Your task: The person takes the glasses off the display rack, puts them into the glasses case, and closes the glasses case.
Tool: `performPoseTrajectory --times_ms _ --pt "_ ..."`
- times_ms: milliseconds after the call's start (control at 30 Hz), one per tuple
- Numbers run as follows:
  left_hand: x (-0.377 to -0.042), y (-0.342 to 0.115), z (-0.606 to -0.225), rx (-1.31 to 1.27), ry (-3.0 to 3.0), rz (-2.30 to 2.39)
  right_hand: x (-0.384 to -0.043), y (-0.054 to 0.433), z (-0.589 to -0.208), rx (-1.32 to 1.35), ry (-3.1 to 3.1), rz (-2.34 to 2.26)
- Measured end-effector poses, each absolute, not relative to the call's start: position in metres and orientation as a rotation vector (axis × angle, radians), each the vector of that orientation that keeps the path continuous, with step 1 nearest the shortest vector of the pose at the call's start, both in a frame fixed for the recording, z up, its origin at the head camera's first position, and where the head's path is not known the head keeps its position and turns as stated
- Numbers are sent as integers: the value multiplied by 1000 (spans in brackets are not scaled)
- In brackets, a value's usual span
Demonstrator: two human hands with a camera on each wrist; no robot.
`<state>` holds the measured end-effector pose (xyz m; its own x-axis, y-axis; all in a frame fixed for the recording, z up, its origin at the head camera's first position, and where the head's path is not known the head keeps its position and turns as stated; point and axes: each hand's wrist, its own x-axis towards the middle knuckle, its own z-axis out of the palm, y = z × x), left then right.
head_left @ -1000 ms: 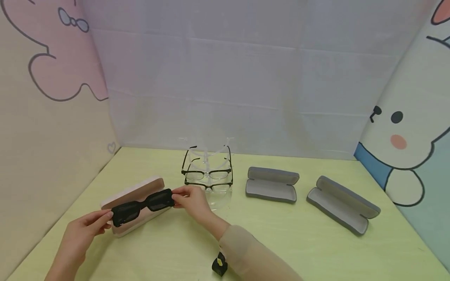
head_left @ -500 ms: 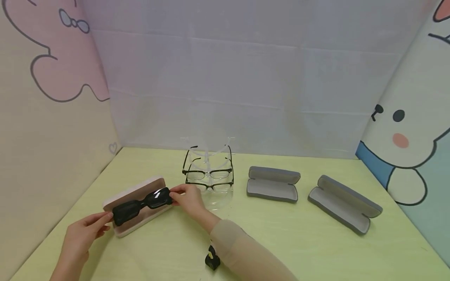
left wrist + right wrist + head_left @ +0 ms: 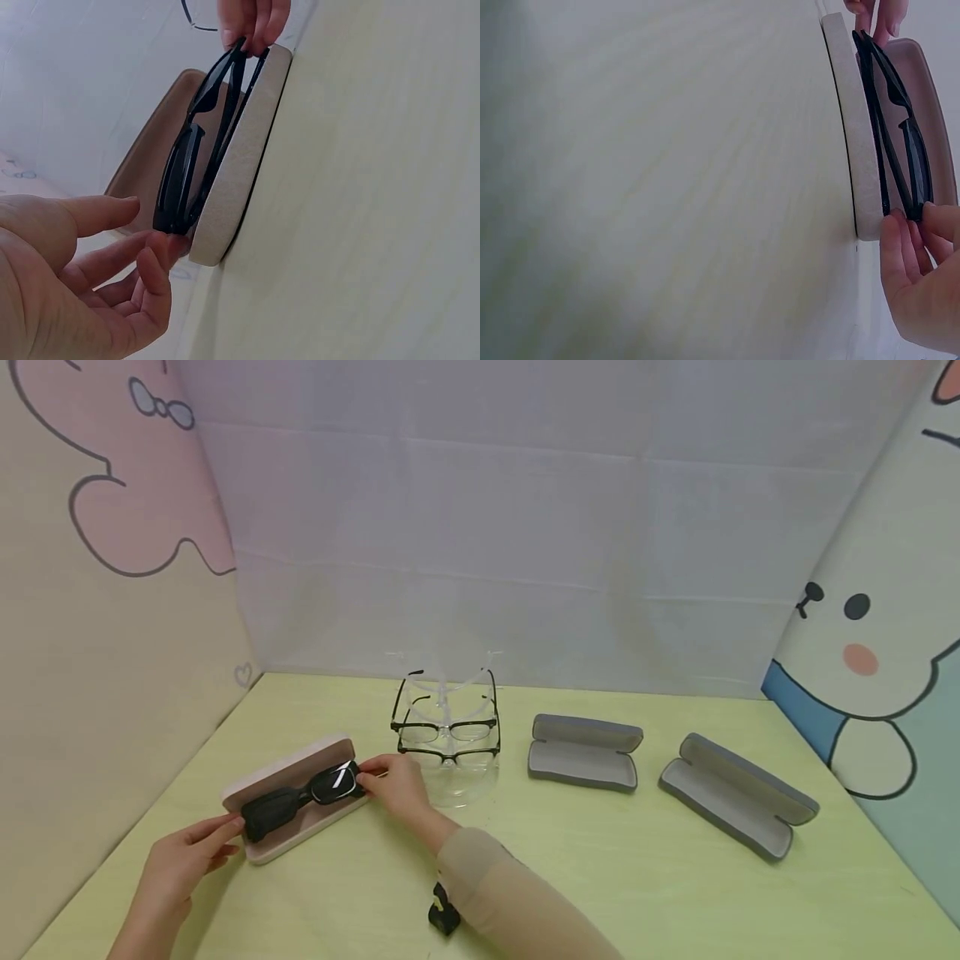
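Item: sunglasses (image 3: 288, 806), one pair, black, arms folded. Location: in the mouth of the beige case (image 3: 311, 834), toward the left edge of the tabletop (image 3: 555, 860); the lenses stand above the case's front wall, and whether the arms touch its floor you cannot tell. Your right hand (image 3: 397, 785): thumb and fingers brought together on the end nearer the middle of the tabletop, a pinch at the frame corner. Your left hand (image 3: 180, 858): fingertips touch the opposite end, fingers loosely bent, thumb apart from the frame in the left wrist view; no firm hold apparent. Handling, as judged: light; frame stiff, probably plastic; surface glossy, so apt to slip between fingertips; lenses easily scratched or smudged, hinges the likely weak point. Where to hold: the two outer corners beside the hinges; keep your fingers off the lenses and folded arms.
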<state>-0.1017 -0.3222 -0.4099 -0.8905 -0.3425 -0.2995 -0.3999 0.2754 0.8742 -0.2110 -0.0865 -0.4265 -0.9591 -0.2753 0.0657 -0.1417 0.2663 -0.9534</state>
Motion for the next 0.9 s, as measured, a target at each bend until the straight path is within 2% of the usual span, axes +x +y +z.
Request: performPoseTrajectory --times_ms 533,900 --pt "-105 -324 -410 -598 2574 1401 -213 -95 -426 -409 2715 -1538" --pt "-104 -324 -411 -590 2546 1416 -211 -101 -426 -360 2752 -1466"
